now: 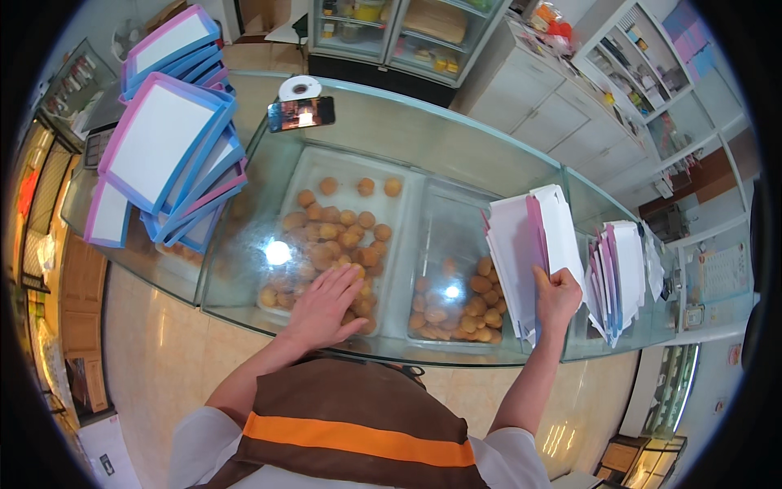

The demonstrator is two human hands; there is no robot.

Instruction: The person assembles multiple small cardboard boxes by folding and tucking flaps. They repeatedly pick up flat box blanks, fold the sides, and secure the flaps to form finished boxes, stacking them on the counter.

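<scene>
My left hand (pixel 329 306) rests flat on the glass counter top (pixel 383 122), its fingers stretched out and nothing in it. Beneath the glass, under that hand, a white tray (pixel 399 244) holds many round brown baked balls (pixel 329 231). My right hand (pixel 557 295) is closed on the near edge of a stack of flat white-and-pink cardboard box blanks (pixel 513 236), which lies over the right part of the counter. A second tray (pixel 456 204) of similar balls (pixel 481 310) shows through the glass between my hands.
Folded open box trays (pixel 163 134) in blue and pink are piled high at the left. A phone (pixel 301 114) and a white roll (pixel 300 87) sit near the far edge. More flat blanks (pixel 619 269) stand at the right. Beyond the counter are a glass-door fridge (pixel 407 37) and white cabinets (pixel 529 98).
</scene>
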